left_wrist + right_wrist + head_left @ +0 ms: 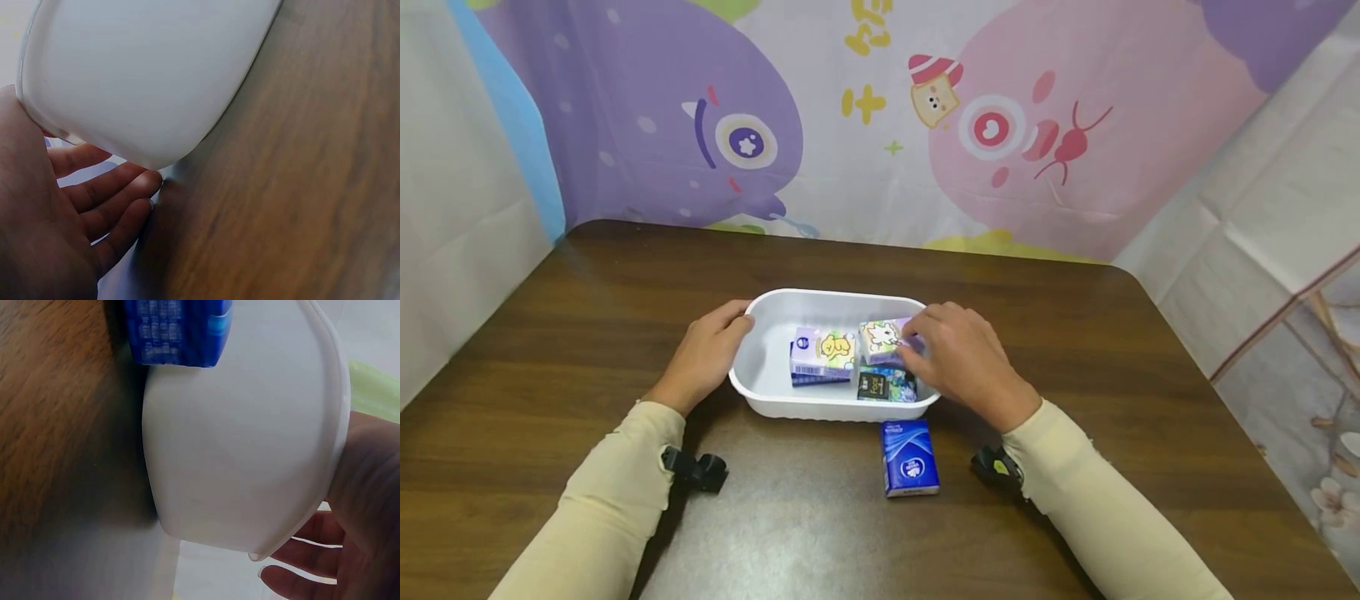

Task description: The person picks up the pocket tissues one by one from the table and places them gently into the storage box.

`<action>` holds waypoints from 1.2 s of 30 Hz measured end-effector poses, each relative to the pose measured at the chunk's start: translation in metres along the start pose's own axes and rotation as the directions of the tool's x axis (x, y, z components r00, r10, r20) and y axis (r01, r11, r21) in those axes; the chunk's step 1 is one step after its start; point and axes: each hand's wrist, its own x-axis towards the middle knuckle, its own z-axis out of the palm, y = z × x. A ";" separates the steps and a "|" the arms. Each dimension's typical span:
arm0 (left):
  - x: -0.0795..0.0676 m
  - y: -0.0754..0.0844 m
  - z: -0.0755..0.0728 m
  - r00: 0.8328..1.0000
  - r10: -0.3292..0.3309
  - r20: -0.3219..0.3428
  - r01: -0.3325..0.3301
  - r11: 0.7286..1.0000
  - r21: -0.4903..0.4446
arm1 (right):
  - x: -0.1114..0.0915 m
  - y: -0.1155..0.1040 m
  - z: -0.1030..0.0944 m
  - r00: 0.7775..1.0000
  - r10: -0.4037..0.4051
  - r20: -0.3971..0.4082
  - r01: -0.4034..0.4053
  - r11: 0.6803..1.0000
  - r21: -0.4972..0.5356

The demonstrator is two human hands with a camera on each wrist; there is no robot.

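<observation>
A white oval plastic basin (820,407) stands on the table, with several small tissue packs in it. My left hand (709,350) holds its left end, the thumb over the rim; in the left wrist view the fingers curve along the outer wall. Over the right end, my right hand (962,354) pinches a purple tissue pack (880,340) with a white cartoon animal, between thumb and forefinger. Inside lie a purple pack (823,354) with a yellow bear, a dark blue pack (820,381) partly beneath it, and a black floral pack (887,386).
A blue tissue pack (912,458) lies on the brown wooden table (587,333), just in front of the basin's right end. Behind the table hangs a cloth (865,183) with cartoon prints. Each forearm wears a small black wrist device (696,469).
</observation>
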 end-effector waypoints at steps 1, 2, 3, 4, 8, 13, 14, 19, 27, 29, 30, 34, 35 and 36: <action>0.000 0.000 0.000 1.000 0.000 -0.001 0.000 1.000 0.001 | 0.000 0.000 0.000 1.000 -0.004 -0.007 0.004 1.000 0.000; 0.000 0.000 0.000 1.000 0.000 -0.002 0.000 1.000 0.001 | 0.000 0.000 0.000 1.000 -0.006 -0.015 0.006 1.000 0.002; 0.000 0.000 0.001 1.000 -0.001 -0.002 0.001 1.000 0.000 | 0.000 0.000 0.000 1.000 -0.009 -0.026 0.009 1.000 0.001; 0.000 0.000 0.001 1.000 -0.001 -0.002 0.001 1.000 0.000 | 0.000 -0.001 -0.001 0.999 -0.011 -0.038 0.011 1.000 0.001; 0.000 0.000 0.001 1.000 -0.002 0.002 0.002 1.000 -0.001 | -0.002 -0.002 -0.004 0.997 -0.007 -0.081 0.008 1.000 0.012; 0.001 0.000 0.002 1.000 0.000 0.004 0.000 1.000 -0.007 | -0.005 -0.006 -0.010 0.996 -0.002 -0.093 0.005 1.000 0.030; 0.001 0.000 0.002 1.000 -0.001 0.004 0.001 1.000 -0.006 | -0.005 -0.006 -0.010 0.996 -0.003 -0.091 0.006 0.999 0.032; 0.001 0.000 0.002 1.000 -0.007 0.008 0.007 1.000 -0.003 | -0.009 -0.010 -0.012 0.996 -0.016 -0.090 0.021 0.998 0.052; 0.000 0.000 0.001 1.000 -0.011 0.006 0.011 1.000 0.001 | -0.017 -0.015 -0.016 0.995 -0.057 -0.079 0.063 0.996 0.069; 0.000 0.000 0.000 1.000 -0.012 0.007 0.012 1.000 0.000 | -0.019 -0.016 -0.017 0.996 -0.055 -0.067 0.060 0.996 0.072; 0.000 0.000 0.000 1.000 -0.012 0.007 0.012 1.000 -0.001 | -0.020 -0.017 -0.018 0.997 -0.055 -0.063 0.060 0.996 0.072; 0.001 -0.001 0.000 1.000 -0.011 0.008 0.011 1.000 -0.003 | -0.025 -0.019 -0.020 0.995 -0.083 -0.062 0.088 0.993 0.077; 0.001 -0.001 0.000 1.000 -0.010 0.008 0.010 1.000 -0.002 | -0.026 -0.019 -0.020 0.993 -0.096 -0.063 0.100 0.992 0.078; 0.001 -0.001 0.000 1.000 -0.009 0.007 0.009 1.000 -0.001 | -0.028 -0.020 -0.021 0.992 -0.108 -0.064 0.113 0.990 0.079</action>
